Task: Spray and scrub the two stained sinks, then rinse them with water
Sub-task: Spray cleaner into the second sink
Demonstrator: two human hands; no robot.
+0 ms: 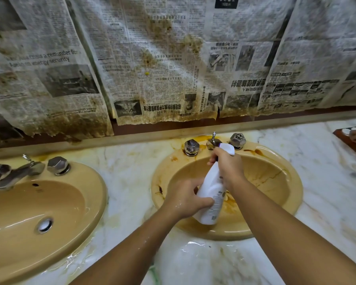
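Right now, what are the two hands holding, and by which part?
Both hold the white plastic spray bottle: the right hand grips its neck below the trigger head, the left hand grips its lower body.

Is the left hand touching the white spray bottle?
Touching. The head view shows the left hand gripping the white spray bottle round its lower body.

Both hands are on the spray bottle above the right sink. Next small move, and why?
Probably squeeze the trigger: the right hand grips the neck of the spray bottle, the left hand steadies its body, and brown stains streak the right sink; the left sink looks clean.
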